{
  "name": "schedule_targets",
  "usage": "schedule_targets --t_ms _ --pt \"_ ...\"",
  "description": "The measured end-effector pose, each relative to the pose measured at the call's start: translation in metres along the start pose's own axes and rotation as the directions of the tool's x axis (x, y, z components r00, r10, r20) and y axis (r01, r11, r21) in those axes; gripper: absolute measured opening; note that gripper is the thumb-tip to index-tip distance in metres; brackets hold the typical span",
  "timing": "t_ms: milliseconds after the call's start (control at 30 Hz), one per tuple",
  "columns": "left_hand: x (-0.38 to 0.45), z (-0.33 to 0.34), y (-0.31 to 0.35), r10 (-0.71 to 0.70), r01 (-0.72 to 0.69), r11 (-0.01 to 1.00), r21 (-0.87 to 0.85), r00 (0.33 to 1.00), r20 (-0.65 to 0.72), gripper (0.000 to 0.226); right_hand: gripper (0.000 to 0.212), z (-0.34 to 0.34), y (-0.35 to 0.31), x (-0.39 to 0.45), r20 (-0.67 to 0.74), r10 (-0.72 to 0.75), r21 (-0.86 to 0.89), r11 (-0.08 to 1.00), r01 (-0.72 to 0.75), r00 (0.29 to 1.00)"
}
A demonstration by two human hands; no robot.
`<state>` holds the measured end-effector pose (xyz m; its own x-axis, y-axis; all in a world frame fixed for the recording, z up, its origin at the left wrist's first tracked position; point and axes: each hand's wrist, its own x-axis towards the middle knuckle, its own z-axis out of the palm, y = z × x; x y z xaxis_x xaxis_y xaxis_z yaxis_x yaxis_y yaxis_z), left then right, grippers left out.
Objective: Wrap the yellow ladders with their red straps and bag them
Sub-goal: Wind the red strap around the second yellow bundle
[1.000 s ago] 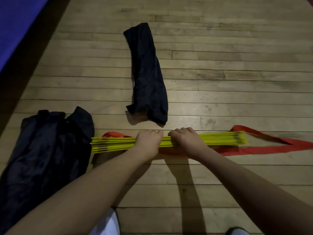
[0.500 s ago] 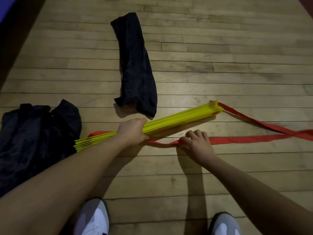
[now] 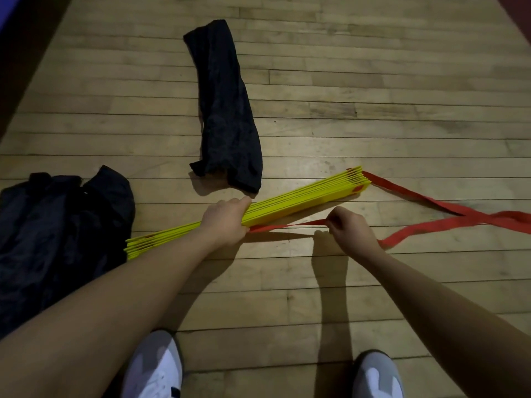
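A stack of yellow ladder rungs (image 3: 301,201) is held off the wooden floor, tilted so its right end points up and away. My left hand (image 3: 224,222) grips the stack near its middle. My right hand (image 3: 349,228) pinches the red strap (image 3: 290,226) and holds it taut from under the stack. More red strap (image 3: 459,222) trails and crosses on the floor to the right. A long black bag (image 3: 227,110) lies on the floor just beyond the stack.
A second, crumpled black bag (image 3: 60,234) lies at the left, touching the stack's left end. My two grey and white shoes (image 3: 155,369) stand at the bottom edge. A dark mat edge (image 3: 17,38) runs along the far left.
The stack was lifted and swung so its right end rose away from me. My right hand left the stack, took the red strap and pulled it taut to the right.
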<state>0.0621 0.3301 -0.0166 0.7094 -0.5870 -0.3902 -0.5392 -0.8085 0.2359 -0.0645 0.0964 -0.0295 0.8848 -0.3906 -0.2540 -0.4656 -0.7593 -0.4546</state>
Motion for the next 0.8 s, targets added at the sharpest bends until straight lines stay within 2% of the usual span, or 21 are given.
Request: schedule_targets --t_ms 133,267,333,400,500,667,800 --pt "-0.002 0.001 -0.01 -0.039 0.039 0.999 0.027 0.999 0.03 0.029 0.013 -0.007 0.014 0.008 -0.114 0.063 0.027 0.998 -0.061 0.991" --pt "0.004 -0.003 -0.011 -0.093 0.09 0.993 0.072 0.995 0.044 0.026 0.015 -0.006 0.018 0.016 -0.143 0.069 0.088 0.995 -0.057 0.987" --pt "0.009 -0.003 -0.003 -0.108 0.099 0.989 0.11 0.991 0.08 0.036 0.015 -0.003 0.012 0.02 -0.171 0.063 0.132 0.99 -0.04 0.983" --pt "0.015 0.002 0.008 -0.079 0.065 0.989 0.132 0.992 0.099 0.053 0.014 -0.003 0.012 0.026 -0.193 0.057 0.14 0.99 -0.03 0.98" --pt "0.025 0.009 0.026 0.014 -0.021 0.994 0.111 0.998 0.056 0.072 0.014 -0.006 0.015 0.033 -0.208 0.047 0.121 0.992 -0.022 0.977" --pt "0.056 0.016 0.068 0.15 -0.146 0.98 0.132 0.989 -0.019 0.086 0.011 -0.01 0.023 0.034 -0.237 0.019 0.127 0.992 0.012 0.971" --pt "0.087 0.018 0.109 0.19 -0.182 0.969 0.168 0.981 -0.029 0.082 0.009 -0.017 0.045 0.036 -0.288 0.03 0.136 0.991 0.01 0.957"
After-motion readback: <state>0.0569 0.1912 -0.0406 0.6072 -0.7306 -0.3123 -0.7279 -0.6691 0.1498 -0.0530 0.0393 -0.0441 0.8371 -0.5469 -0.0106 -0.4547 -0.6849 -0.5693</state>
